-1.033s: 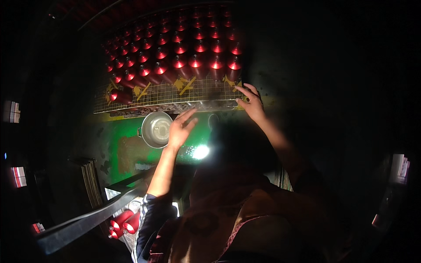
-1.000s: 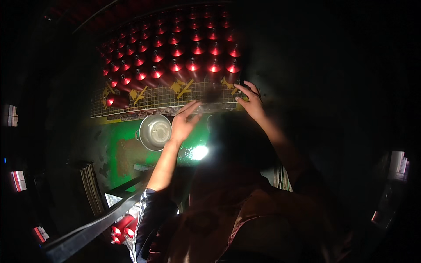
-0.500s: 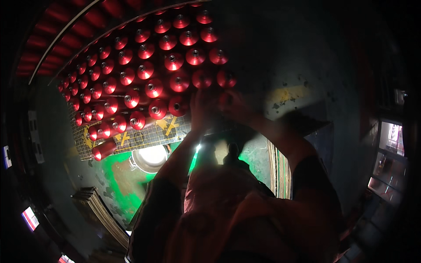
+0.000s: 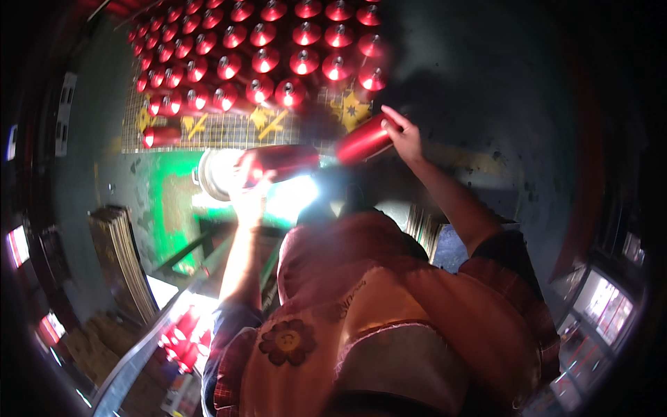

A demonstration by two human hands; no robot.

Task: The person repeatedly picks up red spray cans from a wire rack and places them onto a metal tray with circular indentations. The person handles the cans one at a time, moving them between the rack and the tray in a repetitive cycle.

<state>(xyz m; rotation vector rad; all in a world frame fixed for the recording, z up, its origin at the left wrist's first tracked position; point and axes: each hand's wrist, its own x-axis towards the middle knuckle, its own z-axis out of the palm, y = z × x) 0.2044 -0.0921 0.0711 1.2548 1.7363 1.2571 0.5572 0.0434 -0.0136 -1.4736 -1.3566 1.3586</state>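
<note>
My left hand [image 4: 249,186] is closed on the end of a red metal bottle [image 4: 285,160], which lies on its side in the bright light. My right hand [image 4: 406,136] grips a second red bottle [image 4: 364,140] by its far end, its body slanting down to the left. The two bottles' inner ends are close together in front of my body. Beyond them, many upright red bottles [image 4: 303,61] with conical shoulders and narrow necks stand in rows on a yellow-patterned grid surface [image 4: 229,125]. One red bottle [image 4: 162,136] lies on its side at that surface's near left.
A round lamp [image 4: 214,174] shines beside my left hand. Stacks of flat sheets [image 4: 119,257] stand at the lower left and near my right side. More red pieces [image 4: 186,339] sit in bright light at lower left, past a metal rail [image 4: 135,361].
Both hands have drawn back from the near right corner of the rows, each bringing a red bottle. They have moved apart, and the view has shifted so the rows appear higher.
</note>
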